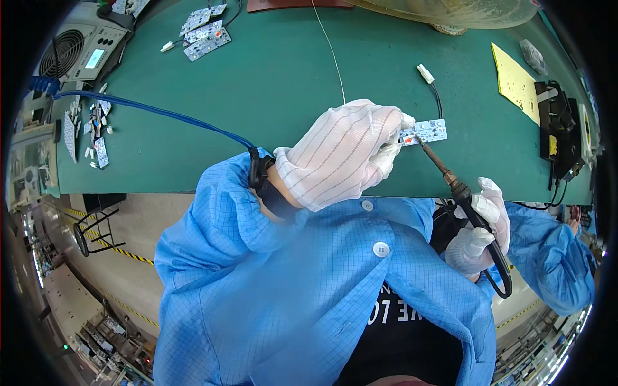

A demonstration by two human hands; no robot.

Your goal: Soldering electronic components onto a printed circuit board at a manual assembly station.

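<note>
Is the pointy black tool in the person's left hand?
No, the right hand holds the soldering iron by its black handle.

Cloth gloves (338, 154) — matt, tabletop (257, 77) — smooth

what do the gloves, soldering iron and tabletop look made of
Gloves: thin matte fabric, judging by the soft creases and woven-looking stripes. Soldering iron: its shaft looks like metal, brownish and unevenly discoloured; its handle seems black plastic or rubber, with slight sheen. Tabletop: even green, low-gloss sheet, perhaps rubber or laminate; unclear which.
</note>
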